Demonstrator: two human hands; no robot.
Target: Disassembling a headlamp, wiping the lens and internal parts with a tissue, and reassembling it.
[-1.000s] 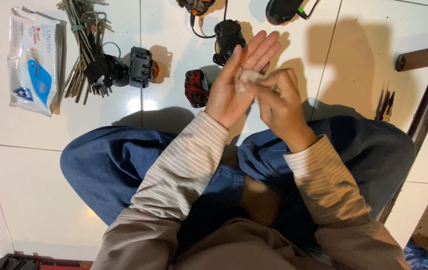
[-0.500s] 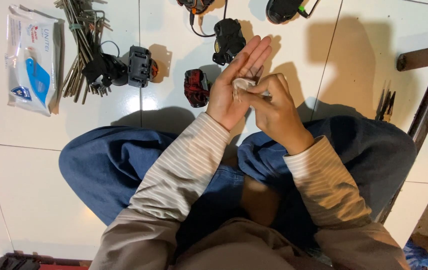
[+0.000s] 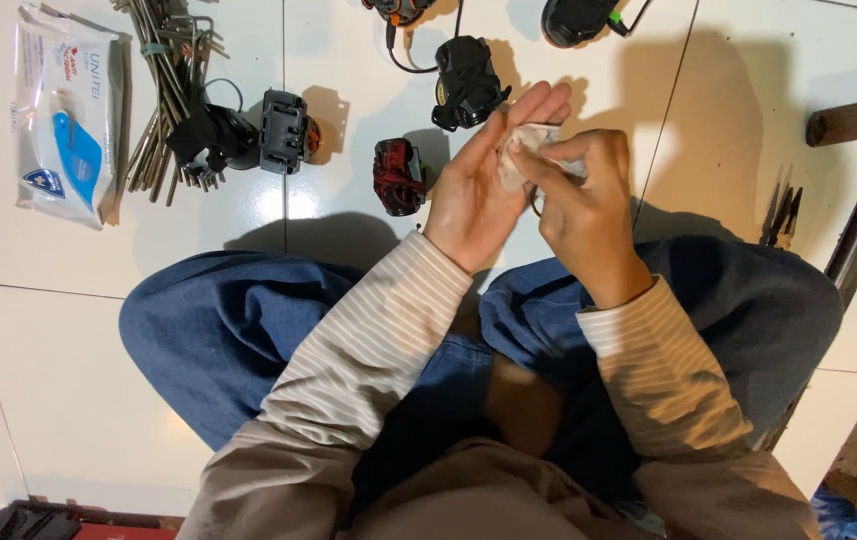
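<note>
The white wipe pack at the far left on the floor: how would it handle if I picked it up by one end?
The wipe pack looks like a soft plastic pouch, lying flat and creased, so it would probably sag rather than stay stiff. Its glossy film may be somewhat slippery on the smooth tile floor and slide if pushed. Flat in shape, it seems unlikely to roll.

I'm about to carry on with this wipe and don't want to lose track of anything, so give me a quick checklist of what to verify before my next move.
1. Wipe held between both hands: ok, right hand presses it on the left hand.
2. Left palm open and turned up: ok.
3. Anything hidden inside the wipe: cannot tell.
4. Red and black part close by on the floor: ok, lying beside the left hand.
5. Wipes packet within reach: ok, far left on the tiles.
6. Metal rods bundle clear of the hands: ok.
</note>
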